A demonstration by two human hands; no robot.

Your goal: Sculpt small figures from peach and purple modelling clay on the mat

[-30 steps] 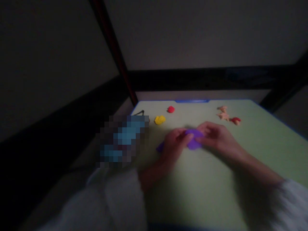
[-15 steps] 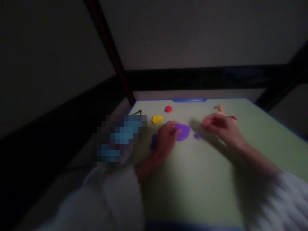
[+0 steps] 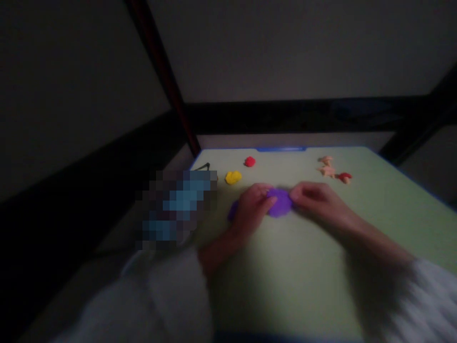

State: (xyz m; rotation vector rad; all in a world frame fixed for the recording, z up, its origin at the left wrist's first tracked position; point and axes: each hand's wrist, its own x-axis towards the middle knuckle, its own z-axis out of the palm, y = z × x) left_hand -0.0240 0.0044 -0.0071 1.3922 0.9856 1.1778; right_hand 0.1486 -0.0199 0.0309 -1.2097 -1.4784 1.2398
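A flat, roundish purple piece of modelling clay (image 3: 281, 204) is held above the table in the middle of the head view. My left hand (image 3: 252, 206) is closed on its left side, the thumb lying over the face of it. The fingers of my right hand (image 3: 317, 199) pinch together at its right edge. Another purple lump (image 3: 233, 211) is partly hidden behind my left hand. Farther back lie a yellow lump (image 3: 233, 177) and a red lump (image 3: 250, 161).
The pale green tabletop (image 3: 285, 276) has a blue rim. At its back right stand small mushroom-like figures, one with a red cap (image 3: 345, 177) and a peach one (image 3: 326, 160), beside a peach piece (image 3: 327, 170). A blurred-out blue patch (image 3: 183, 197) covers the left edge.
My right hand has come left and down to the purple disc's edge. My left hand has carried the disc slightly right and nearer. The small purple bit on the table is now hidden.
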